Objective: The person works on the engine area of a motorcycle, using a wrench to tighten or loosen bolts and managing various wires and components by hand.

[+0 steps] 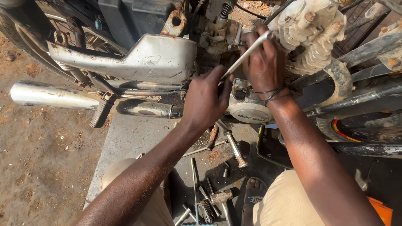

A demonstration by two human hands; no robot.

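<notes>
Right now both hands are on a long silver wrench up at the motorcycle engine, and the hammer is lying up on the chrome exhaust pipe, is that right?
Not quite. The hammer lies on the ground among the loose tools between the person's knees, not on the exhaust pipe. The head view shows it. Both the left hand and right hand are on the wrench at the engine.

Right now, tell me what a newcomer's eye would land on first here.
First, the two hands at centre: the left hand and the right hand both grip a long metal wrench set against the motorcycle engine. Next, the shiny exhaust pipe running along the left above the dirt. Below the arms, loose tools, a hammer among them, lie scattered on the concrete slab.
</notes>
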